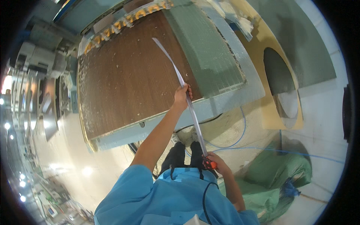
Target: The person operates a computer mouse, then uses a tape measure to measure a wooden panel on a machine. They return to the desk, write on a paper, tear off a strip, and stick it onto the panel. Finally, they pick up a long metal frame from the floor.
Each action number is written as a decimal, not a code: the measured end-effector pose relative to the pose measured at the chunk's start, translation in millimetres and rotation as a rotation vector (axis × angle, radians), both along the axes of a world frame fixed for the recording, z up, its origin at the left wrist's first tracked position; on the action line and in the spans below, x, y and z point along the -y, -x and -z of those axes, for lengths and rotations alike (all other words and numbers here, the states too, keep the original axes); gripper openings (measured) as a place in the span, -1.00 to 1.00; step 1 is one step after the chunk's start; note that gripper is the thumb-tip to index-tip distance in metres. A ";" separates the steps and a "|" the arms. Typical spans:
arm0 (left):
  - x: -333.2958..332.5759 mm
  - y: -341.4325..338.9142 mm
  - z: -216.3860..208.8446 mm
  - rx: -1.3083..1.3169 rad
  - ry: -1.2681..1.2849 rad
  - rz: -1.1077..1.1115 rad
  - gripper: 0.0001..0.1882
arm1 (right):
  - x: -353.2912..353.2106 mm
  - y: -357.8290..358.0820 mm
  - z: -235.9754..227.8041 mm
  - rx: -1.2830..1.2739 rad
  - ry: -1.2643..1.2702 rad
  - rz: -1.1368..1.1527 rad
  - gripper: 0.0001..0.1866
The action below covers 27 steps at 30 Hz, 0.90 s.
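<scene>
A long pale tape measure blade (195,122) runs from my waist out over the edge of a brown wood-grain board (127,78). My left hand (183,94) is closed round the blade near the board's front right part, and the blade's free end tilts away over the board. At my waist, my right hand (218,163) grips the red and black tape measure case (210,164). The board lies flat on a machine bed, with wood dust and small chips scattered on it. To its right, the bed's green surface (206,52) shows.
Yellow and white fittings (127,22) line the bed's far edge. A tan sheet with an oval cut-out (268,112) leans at the right. A blue hose (243,129) crosses the dusty floor beside a green sack (279,168). Machinery (41,60) stands far left.
</scene>
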<state>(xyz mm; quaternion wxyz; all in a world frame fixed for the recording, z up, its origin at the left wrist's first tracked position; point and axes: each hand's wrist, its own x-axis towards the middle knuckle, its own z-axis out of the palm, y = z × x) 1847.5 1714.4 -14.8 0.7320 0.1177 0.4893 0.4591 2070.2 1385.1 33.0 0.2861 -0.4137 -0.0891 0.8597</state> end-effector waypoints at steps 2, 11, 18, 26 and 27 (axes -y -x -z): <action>35.6 -0.4 -1.8 -0.059 -0.075 -0.045 -0.72 | -6.7 -0.9 0.7 0.003 -0.015 -0.061 -0.57; 271.0 91.1 -25.0 -0.122 -0.082 -0.140 -0.41 | -68.4 82.5 -11.4 0.115 -0.189 -0.528 -0.39; 484.0 243.0 -17.8 0.056 0.291 -0.431 -0.14 | -40.5 314.5 -7.7 0.138 -0.444 -1.116 -0.26; 620.3 373.7 -68.4 0.528 -0.076 -0.915 -0.26 | 118.4 575.9 -46.8 0.008 -1.637 -1.537 -0.10; 629.4 393.7 -71.6 0.501 -0.053 -1.024 -0.27 | 131.2 601.2 -51.6 -0.016 -1.632 -1.582 -0.13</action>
